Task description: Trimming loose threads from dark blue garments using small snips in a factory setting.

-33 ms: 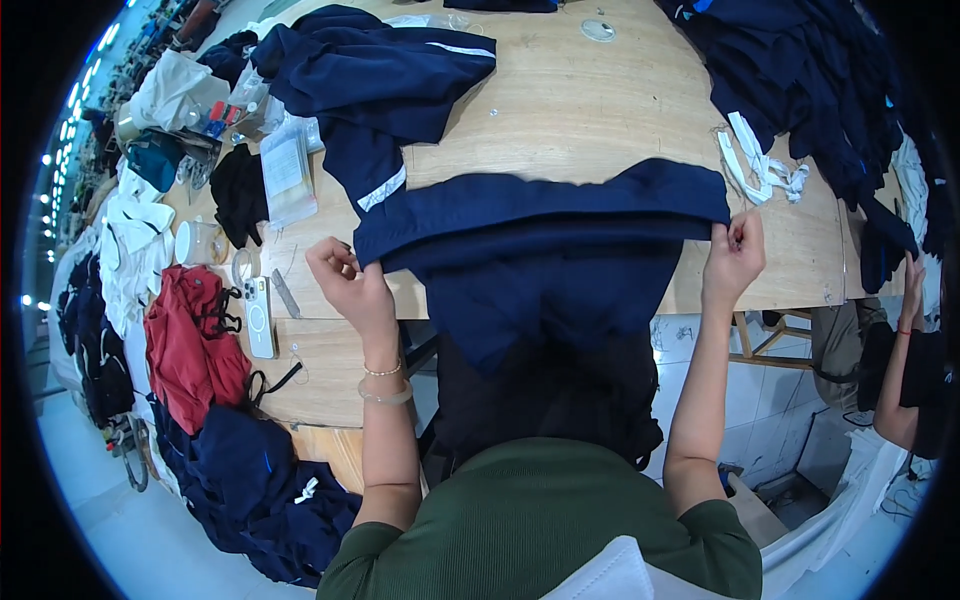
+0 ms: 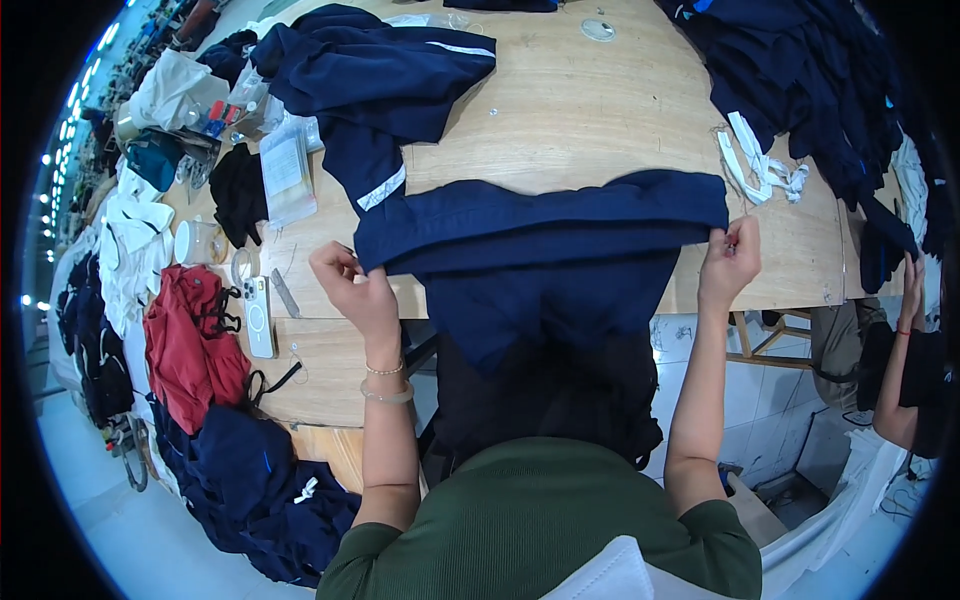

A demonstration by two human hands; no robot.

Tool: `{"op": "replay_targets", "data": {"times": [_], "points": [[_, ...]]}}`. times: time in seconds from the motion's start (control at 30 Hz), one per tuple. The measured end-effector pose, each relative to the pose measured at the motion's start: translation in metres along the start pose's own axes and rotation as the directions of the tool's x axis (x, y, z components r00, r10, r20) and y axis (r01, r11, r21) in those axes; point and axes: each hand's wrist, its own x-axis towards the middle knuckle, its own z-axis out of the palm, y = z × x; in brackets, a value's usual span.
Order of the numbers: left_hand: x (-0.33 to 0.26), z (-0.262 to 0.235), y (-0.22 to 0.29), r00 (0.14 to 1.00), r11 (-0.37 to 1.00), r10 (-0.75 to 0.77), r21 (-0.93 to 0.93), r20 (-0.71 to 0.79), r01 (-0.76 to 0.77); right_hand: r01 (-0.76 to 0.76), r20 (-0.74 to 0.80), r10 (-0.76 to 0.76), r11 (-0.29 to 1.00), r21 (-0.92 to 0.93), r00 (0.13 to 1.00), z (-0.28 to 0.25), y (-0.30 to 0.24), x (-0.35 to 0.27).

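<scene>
Far left, on the wooden table (image 2: 600, 110): a red garment (image 2: 190, 340) with black straps, a white phone (image 2: 258, 315) lying flat just beside it, and a heap of navy cloth (image 2: 250, 480) hanging off the near corner. Above these lie a black cloth (image 2: 238, 190) and a clear packet (image 2: 285, 175). A second navy garment (image 2: 370, 80) with pale stripes is spread toward the far edge.

Left hand (image 2: 350, 285): fingers closed on the left end of the navy garment (image 2: 540, 225); two bracelets sit on the wrist. The garment lies folded across the near edge of the table, its lower part hanging down over the edge between the two forearms.

Right hand (image 2: 730, 255): fingers pinched together on the garment's right end, at the table edge.

Further right: white fabric strips (image 2: 760, 165) on the table, a pile of dark navy garments (image 2: 810, 80) behind them, and, at the far right rim, another person's arm (image 2: 900, 360).
</scene>
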Motion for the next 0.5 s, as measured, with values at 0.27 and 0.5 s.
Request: {"op": "replay_targets", "data": {"times": [0.27,0.5], "points": [[-0.035,0.001,-0.015,0.974,0.932,-0.099,0.363,0.204,0.018,-0.102,0.202,0.146,0.972,-0.213,0.968,0.015,0.029,-0.044],[-0.035,0.005,-0.016,0.967,0.945,-0.157,0.313,0.199,0.089,-0.169,0.226,0.214,0.965,-0.2,0.95,0.018,0.025,-0.042]]}}
